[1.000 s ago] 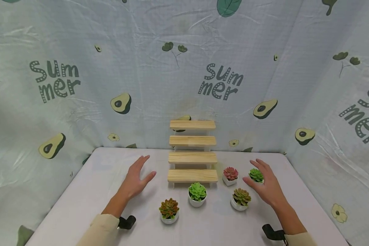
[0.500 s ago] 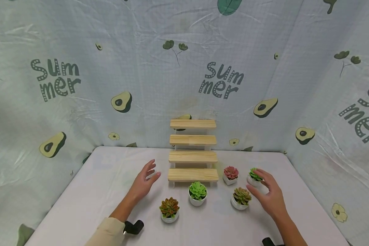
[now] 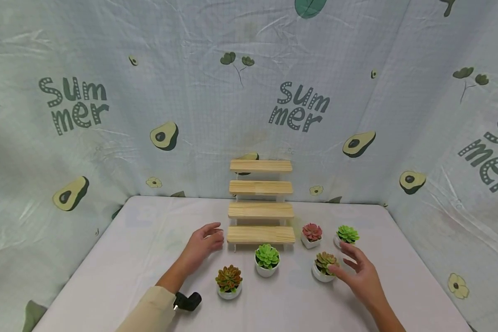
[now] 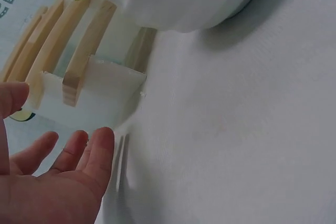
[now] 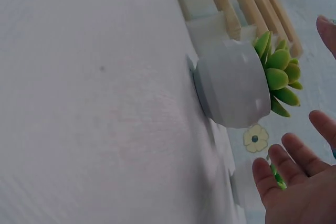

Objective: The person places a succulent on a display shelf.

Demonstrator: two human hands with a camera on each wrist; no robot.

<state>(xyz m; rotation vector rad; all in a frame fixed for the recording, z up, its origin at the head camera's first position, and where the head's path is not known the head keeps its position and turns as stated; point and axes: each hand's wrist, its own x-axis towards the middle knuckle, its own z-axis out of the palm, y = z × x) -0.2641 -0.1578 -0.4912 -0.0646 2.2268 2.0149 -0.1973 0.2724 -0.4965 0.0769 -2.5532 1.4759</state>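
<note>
My left hand (image 3: 202, 246) is just left of the lowest step of a four-tier wooden shelf (image 3: 260, 234), fingers bent loosely, holding nothing. In the left wrist view its fingers (image 4: 100, 156) point toward the shelf's clear side panel (image 4: 113, 85). My right hand (image 3: 360, 275) is held beside a green-and-reddish succulent (image 3: 326, 261) in a round white pot (image 3: 321, 275). Its thumb overlaps the leaves in the head view, and its fingers are spread. The right wrist view has the white pot (image 5: 231, 85) left of the fingers (image 5: 268, 179), with a gap between.
A pink succulent (image 3: 312, 232) in a square pot and a bright green one (image 3: 347, 234) stand right of the shelf. Another green succulent (image 3: 267, 256) is before it, a brown-orange one (image 3: 228, 278) nearer. Printed cloth (image 3: 207, 115) hangs behind the white table (image 3: 149, 235).
My left hand has moved right, toward the shelf, its fingers bending more. My right hand has come down and nearer, from the bright green succulent to the green-and-reddish one.
</note>
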